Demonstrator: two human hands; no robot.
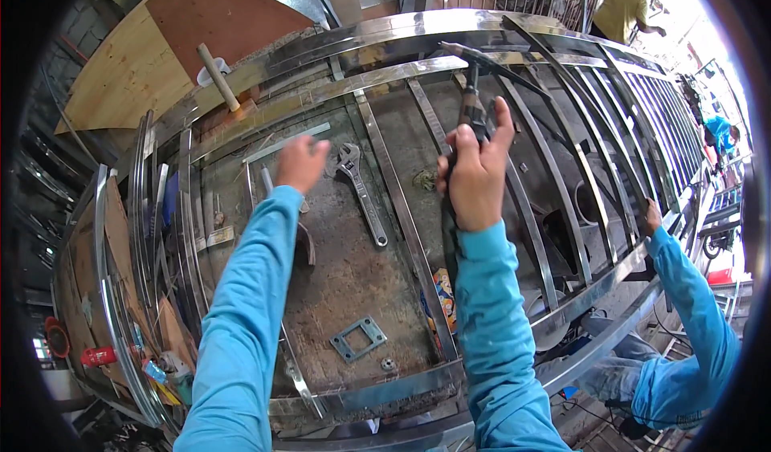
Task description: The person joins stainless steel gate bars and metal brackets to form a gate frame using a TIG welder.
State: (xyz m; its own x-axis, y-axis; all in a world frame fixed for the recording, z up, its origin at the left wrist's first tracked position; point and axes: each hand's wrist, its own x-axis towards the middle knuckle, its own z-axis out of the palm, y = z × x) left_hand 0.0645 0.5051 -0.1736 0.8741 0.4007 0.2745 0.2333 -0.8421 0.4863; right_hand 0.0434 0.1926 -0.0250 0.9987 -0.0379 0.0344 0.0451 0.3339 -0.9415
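Observation:
My right hand (479, 171) is wrapped round the handle of a black TIG welding torch (472, 103), held upright above the metal frame. The torch's head crosses the top of the handle, with its pale nozzle to the left and long black cap to the right. My left hand (302, 165) is over the bench, left of an adjustable wrench (363, 195); its fingers are blurred and partly turned away. Beneath both hands spreads a shiny metal frame (391, 167) of parallel bars. A square metal plate (358, 340) with a cut-out lies on the worn bench top.
A co-worker's hand (653, 215) rests at the frame's right edge. Metal tubes (144, 203) stand along the left side. A plywood sheet (120, 67) leans at the back left. Another person (622, 10) is at the far right. A small nut (389, 364) lies near the plate.

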